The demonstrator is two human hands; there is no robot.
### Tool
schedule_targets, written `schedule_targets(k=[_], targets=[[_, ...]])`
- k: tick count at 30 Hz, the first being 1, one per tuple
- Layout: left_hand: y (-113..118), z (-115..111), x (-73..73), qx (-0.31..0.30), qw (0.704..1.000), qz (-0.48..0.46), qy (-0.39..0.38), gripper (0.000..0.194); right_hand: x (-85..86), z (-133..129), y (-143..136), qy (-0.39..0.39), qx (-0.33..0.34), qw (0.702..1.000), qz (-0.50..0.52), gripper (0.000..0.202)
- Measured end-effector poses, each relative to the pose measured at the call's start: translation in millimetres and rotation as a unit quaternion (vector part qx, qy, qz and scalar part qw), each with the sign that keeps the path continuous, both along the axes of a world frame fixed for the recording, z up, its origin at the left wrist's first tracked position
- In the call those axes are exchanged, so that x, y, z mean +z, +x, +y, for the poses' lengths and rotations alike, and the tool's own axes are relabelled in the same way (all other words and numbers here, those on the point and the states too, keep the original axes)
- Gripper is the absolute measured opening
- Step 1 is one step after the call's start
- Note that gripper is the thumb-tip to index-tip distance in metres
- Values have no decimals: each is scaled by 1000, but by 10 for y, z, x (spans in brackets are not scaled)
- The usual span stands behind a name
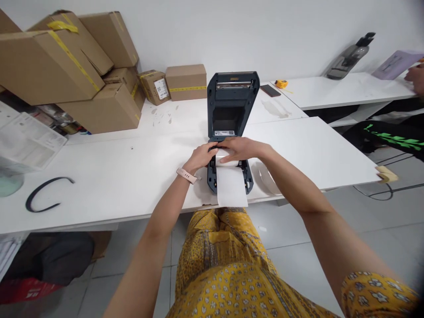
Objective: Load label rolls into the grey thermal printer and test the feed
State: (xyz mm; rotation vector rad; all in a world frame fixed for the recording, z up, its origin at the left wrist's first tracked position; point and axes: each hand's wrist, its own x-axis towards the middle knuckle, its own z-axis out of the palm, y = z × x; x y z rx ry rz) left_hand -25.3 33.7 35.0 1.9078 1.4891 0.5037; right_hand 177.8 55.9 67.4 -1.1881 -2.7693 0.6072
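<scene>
A dark label printer [212, 179] stands on the white table with its lid [232, 99] raised. Inside it lies a white paper roll [227, 160], and a blank strip of paper [232, 187] hangs from it over the table's front edge. My right hand [236, 149] rests over the top of the roll, fingers spread. At the printer's left side is my left hand [202, 157], its fingertips near the roll's left end; what those fingers grip, if anything, is too small to tell.
Cardboard boxes [109, 106] are stacked at the back left. A black band [31, 198] lies on the table [132, 176] at left. Behind the printer are a phone [270, 91] and a yellow tape measure [281, 84]. Another person's hand [415, 78] shows at far right.
</scene>
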Motion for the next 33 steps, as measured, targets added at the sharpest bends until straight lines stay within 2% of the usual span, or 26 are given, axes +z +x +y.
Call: schedule_targets(k=[1, 2, 4, 6, 7, 8, 10, 12, 14, 16, 19, 23, 27, 29, 31, 33], targets=[[1, -6, -6, 1, 1000, -2, 3, 49, 109, -42, 45, 33, -8, 995, 93, 62], [2, -13, -10, 2, 1000, -2, 7, 49, 237, -70, 89, 87, -31, 978, 189, 53], [11, -37, -16, -1, 1000, 1, 13, 49, 522, -58, 164, 249, -113, 899, 342, 46], [26, -79, -35, 0, 1000, 5, 16, 53, 783, 73, 213, 408, -181, 808, 384, 42], [35, -108, -57, 5, 1000, 3, 13, 57, 881, 177, 226, 424, -204, 799, 375, 42], [41, -142, -90, 12, 1000, -5, 6, 63, 949, 295, 233, 393, -229, 810, 369, 45], [48, -220, -190, 37, 998, -45, -15, 82, 986, 528, 227, 253, -262, 852, 377, 50], [47, -305, -316, 60, 991, -111, -37, 99, 909, 688, 206, 173, -251, 867, 393, 60], [45, -399, -437, 73, 981, -175, -48, 112, 775, 725, 189, 210, -208, 860, 416, 66], [52, -512, -527, 75, 972, -218, -52, 123, 645, 631, 189, 278, -166, 841, 434, 59], [73, -727, -596, 81, 959, -264, -54, 130, 514, 303, 214, 320, -130, 833, 432, 54], [78, -1029, -621, 103, 941, -316, -60, 123, 339, -278, 254, 338, -102, 841, 411, 46], [40, -1226, -618, 109, 914, -380, -94, 127, -12, -814, 296, 350, -73, 850, 386, 37], [21, -1295, -614, 111, 905, -399, -98, 127, -222, -1020, 319, 359, -58, 856, 366, 39], [10, -1381, -619, 128, 904, -402, -77, 121, -406, -1172, 340, 363, -49, 864, 345, 46], [8, -1509, -637, 181, 899, -397, -18, 102, -534, -1270, 353, 363, -49, 871, 328, 52]])
